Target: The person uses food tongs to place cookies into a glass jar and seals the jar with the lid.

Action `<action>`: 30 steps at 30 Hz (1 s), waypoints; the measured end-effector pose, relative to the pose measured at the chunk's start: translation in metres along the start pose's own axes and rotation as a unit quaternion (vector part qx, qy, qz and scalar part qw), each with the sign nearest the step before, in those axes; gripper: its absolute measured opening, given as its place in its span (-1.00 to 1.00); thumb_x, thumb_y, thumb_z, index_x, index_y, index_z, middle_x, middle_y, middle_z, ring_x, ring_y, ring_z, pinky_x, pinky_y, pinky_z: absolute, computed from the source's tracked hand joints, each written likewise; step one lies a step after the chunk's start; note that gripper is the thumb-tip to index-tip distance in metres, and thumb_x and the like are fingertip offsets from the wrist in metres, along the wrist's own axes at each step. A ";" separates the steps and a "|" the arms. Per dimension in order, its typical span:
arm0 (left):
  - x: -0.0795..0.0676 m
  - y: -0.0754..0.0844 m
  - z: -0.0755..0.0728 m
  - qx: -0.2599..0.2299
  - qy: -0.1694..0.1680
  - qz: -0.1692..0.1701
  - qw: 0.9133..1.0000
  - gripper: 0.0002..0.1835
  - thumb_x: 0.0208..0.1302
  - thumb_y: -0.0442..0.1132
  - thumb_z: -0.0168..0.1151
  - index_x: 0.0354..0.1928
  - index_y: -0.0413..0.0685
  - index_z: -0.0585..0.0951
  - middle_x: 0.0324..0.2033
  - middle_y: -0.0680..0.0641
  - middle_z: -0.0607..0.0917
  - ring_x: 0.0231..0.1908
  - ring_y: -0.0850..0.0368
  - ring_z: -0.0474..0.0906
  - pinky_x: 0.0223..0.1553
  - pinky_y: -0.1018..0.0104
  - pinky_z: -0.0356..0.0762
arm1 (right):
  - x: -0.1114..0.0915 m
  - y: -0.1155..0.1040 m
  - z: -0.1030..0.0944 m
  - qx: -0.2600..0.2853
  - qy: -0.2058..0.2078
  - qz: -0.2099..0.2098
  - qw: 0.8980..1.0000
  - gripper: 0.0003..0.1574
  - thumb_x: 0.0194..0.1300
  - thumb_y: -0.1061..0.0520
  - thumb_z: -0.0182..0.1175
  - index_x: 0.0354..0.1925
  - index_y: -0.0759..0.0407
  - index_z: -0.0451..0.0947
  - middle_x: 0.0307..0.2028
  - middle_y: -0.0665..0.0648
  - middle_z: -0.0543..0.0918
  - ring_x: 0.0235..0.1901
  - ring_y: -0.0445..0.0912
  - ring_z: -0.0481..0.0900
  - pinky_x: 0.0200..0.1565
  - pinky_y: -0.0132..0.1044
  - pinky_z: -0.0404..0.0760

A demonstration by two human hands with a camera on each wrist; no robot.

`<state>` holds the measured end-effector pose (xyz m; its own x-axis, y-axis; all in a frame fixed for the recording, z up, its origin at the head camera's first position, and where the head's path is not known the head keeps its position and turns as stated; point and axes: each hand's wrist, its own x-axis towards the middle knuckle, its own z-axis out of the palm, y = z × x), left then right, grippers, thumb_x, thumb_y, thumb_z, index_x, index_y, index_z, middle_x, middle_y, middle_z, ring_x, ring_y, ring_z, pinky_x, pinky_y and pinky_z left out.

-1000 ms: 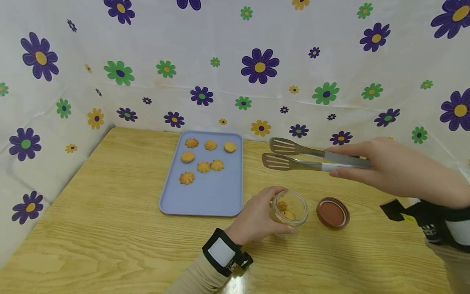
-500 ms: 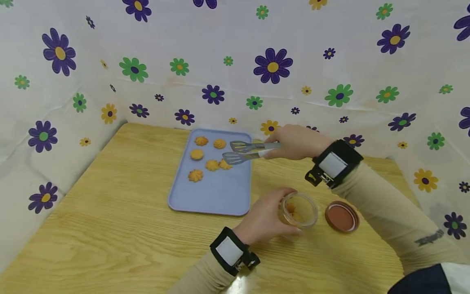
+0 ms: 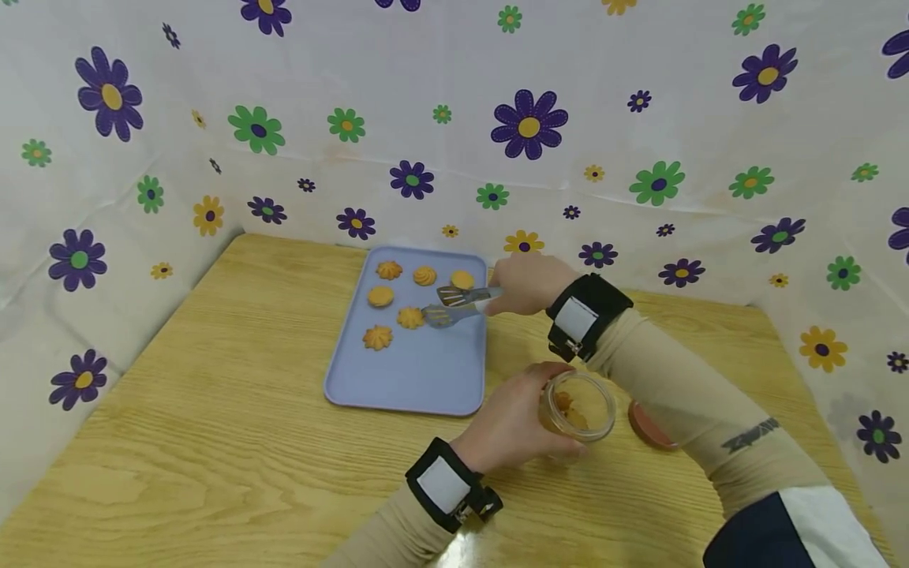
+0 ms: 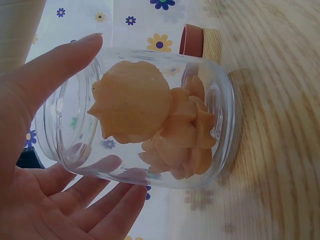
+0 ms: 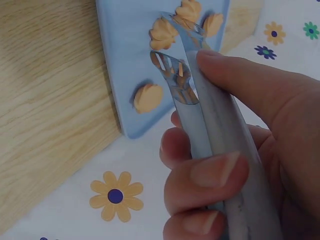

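Observation:
My left hand grips an upright clear glass jar at the right of the tray, thumb and fingers around its sides. Several cookies show inside through the glass. Over the blue tray, my right hand holds metal tongs, thumb on one arm and fingers curled around the other. The tongs' slotted heads are apart, low over the tray beside a star-shaped cookie. One cookie there is hidden behind the heads; whether they touch it I cannot tell. A round cookie lies just beyond them.
Other cookies lie spread on the tray's left and back. A brown lid rests right of the jar, partly covered by my right sleeve. A flower-printed cloth hangs behind the wooden table.
My right hand has carried the tongs left from above the table's right side and lowered them over the tray's cookies. My left hand keeps its hold on the jar.

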<state>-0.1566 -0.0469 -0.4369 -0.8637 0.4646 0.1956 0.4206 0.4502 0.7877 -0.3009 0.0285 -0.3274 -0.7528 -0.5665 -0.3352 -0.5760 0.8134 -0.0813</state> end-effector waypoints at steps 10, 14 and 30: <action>0.001 0.001 0.004 -0.005 -0.005 0.006 1.000 -0.01 -0.08 0.06 0.69 0.41 0.01 0.42 0.28 0.03 0.52 0.21 0.22 0.44 0.21 0.33 0.42 | -0.009 0.004 0.006 0.006 0.007 -0.003 1.000 -0.53 0.42 -0.14 0.28 0.10 0.13 0.71 -0.12 0.05 0.67 -0.20 -0.04 0.57 -0.11 -0.10 0.57; 0.002 0.000 0.006 -0.008 -0.009 0.013 1.000 0.00 -0.08 0.06 0.69 0.42 -0.02 0.42 0.28 0.03 0.52 0.24 0.22 0.42 0.23 0.33 0.40 | -0.014 0.011 0.008 0.013 0.017 -0.014 1.000 -0.45 0.43 -0.15 0.28 0.20 0.16 0.66 0.03 0.10 0.69 -0.05 0.00 0.62 0.03 -0.02 0.60; 0.002 0.003 0.003 -0.020 -0.018 -0.031 0.999 0.03 -0.07 0.08 0.69 0.46 0.08 0.38 0.32 0.08 0.47 0.23 0.19 0.44 0.18 0.22 0.47 | -0.132 0.038 -0.056 0.012 0.134 -0.029 0.990 -0.39 0.46 -0.18 0.24 0.29 0.14 0.59 -0.01 0.16 0.71 -0.35 -0.08 0.57 -0.31 -0.12 0.57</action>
<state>-0.1564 -0.0429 -0.4360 -0.8770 0.4642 0.1245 0.3541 0.4489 0.8205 -0.2414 0.1270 -0.2333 -0.7779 -0.6248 -0.0676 -0.6156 0.7792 -0.1174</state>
